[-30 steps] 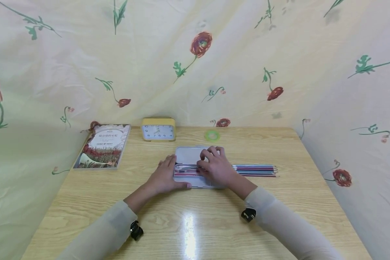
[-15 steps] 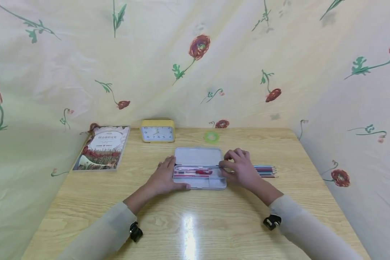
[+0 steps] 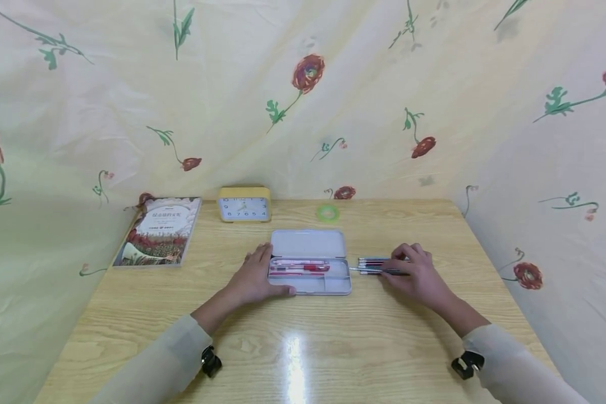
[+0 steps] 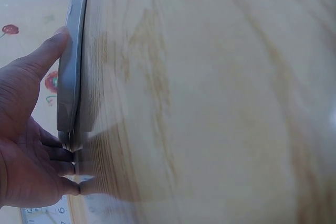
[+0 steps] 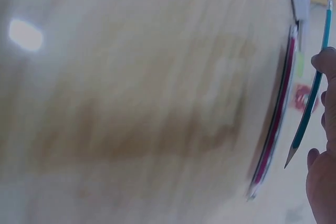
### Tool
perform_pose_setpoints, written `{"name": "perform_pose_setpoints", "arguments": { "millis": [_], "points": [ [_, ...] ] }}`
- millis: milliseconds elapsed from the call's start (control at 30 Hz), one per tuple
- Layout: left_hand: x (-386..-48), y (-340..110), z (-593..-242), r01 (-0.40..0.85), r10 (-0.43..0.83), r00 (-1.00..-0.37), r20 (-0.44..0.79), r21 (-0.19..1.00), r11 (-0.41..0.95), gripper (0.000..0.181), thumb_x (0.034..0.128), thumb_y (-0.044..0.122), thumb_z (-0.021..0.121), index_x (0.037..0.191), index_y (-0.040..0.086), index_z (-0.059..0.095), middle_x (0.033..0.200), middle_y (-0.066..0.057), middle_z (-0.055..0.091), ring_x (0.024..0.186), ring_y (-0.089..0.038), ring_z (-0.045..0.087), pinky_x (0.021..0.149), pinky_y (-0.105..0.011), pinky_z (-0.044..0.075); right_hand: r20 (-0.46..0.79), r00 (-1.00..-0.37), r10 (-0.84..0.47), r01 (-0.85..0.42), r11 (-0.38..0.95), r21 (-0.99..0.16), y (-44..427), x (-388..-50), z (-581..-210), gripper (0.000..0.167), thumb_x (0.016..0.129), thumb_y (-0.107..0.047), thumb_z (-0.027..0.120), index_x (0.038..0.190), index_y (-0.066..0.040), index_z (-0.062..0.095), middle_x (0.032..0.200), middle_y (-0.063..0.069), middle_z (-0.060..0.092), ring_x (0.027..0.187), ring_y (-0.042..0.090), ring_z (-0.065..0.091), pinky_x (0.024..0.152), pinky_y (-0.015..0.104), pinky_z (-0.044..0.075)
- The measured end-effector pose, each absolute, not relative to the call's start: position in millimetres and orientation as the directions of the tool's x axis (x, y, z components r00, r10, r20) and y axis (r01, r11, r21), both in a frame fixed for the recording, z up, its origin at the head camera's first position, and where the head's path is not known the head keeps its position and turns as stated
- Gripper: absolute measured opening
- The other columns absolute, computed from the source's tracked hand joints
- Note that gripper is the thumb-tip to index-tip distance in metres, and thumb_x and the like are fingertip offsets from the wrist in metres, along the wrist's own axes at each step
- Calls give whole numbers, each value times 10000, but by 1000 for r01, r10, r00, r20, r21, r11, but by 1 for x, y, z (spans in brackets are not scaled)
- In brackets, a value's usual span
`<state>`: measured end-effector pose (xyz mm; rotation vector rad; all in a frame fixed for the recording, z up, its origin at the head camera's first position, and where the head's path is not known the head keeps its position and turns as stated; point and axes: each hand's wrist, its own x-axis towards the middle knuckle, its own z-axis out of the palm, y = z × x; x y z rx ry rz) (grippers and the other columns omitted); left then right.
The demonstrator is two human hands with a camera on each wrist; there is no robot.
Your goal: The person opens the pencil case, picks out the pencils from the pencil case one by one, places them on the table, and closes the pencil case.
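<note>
In the head view my left hand [image 3: 252, 278] holds the left end of an open white pencil case [image 3: 308, 244]. Its thumb presses the front wall and the fingers lie along the left end, as the left wrist view shows on the case side [image 4: 72, 61]. Pink and red pens [image 3: 300, 268] lie inside; the right front compartments look bare. My right hand [image 3: 416, 275] pinches a teal pencil [image 5: 311, 103], eraser end toward the case, sharpened tip the other way. It hovers just over a row of pencils [image 3: 368, 260] on the table, partly hidden by the hand.
A yellow alarm clock [image 3: 244, 204] stands behind the case at the left. Further left lies a book [image 3: 164, 227]. A green tape roll [image 3: 328, 212] rests near the table's back edge, before a flowered cloth [image 3: 262, 112].
My right hand has lifted the pencil out of the case and carried it right, over the row of pencils. My left hand has stayed on the case.
</note>
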<state>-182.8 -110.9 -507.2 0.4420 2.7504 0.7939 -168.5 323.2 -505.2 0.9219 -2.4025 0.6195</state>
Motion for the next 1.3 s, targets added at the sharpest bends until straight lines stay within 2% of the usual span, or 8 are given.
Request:
{"name": "perform_pose_setpoints", "arguments": {
  "millis": [100,167,267,400,800,967,1100,1300],
  "points": [
    [-182,-111,-507,220,353,-924,-146,553,804,1424,793,752,888,1754,-15,169,1834,-245,206,1729,-428,162,1429,-569,124,586,-648,-487,-703,679,-213,335,-165,-509,47,957,-264,882,970,-228,856,1019,31,659,924,240,497,766,379,304],
    [-182,-112,-506,218,352,-924,-147,554,803,1428,790,752,890,1755,-12,167,1835,-243,205,1730,-427,161,1430,-565,124,577,-650,-494,-698,688,-198,341,-164,-510,90,992,-322,850,966,-236,856,1019,27,655,930,246,502,766,398,318],
    [-181,-113,-505,216,350,-926,-144,557,802,1423,792,742,895,1753,-17,170,1833,-249,205,1728,-434,162,1428,-571,126,546,-667,-507,-685,706,-180,345,-162,-511,80,909,-234,916,964,-235,858,1031,24,647,947,250,502,774,453,349],
    [-180,-113,-505,209,345,-927,-145,565,798,1419,794,725,904,1755,-11,165,1837,-246,196,1729,-431,157,1428,-570,122,500,-694,-518,-653,745,-134,346,-160,-511,255,766,-88,961,956,-221,853,1051,35,635,964,258,509,788,533,399],
    [-178,-114,-506,208,347,-928,-137,583,785,1422,783,714,918,1751,-17,178,1831,-256,207,1728,-438,157,1426,-584,126,485,-706,-516,-630,771,-97,346,-158,-515,306,722,-70,982,948,-225,845,1060,45,638,960,263,516,781,580,426],
    [-177,-115,-504,218,356,-926,-130,586,781,1422,787,708,919,1749,-26,173,1826,-269,207,1723,-449,166,1424,-590,126,486,-712,-507,-640,754,-151,335,-160,-513,283,733,-86,983,957,-185,840,1059,40,652,972,243,518,797,516,404],
    [-179,-115,-504,221,358,-925,-130,580,784,1420,789,713,915,1751,-21,171,1829,-261,205,1725,-441,163,1425,-585,124,478,-705,-523,-666,721,-193,308,-168,-510,244,795,-156,960,1012,-158,846,1063,25,685,977,215,547,801,447,392],
    [-182,-114,-506,218,360,-921,-150,566,795,1426,793,744,892,1759,-5,156,1843,-233,186,1733,-419,148,1428,-568,125,379,-712,-592,-695,673,-254,256,-178,-506,176,912,-260,884,1057,-171,841,1104,-3,683,1030,192,539,894,554,460]
  ]
}}
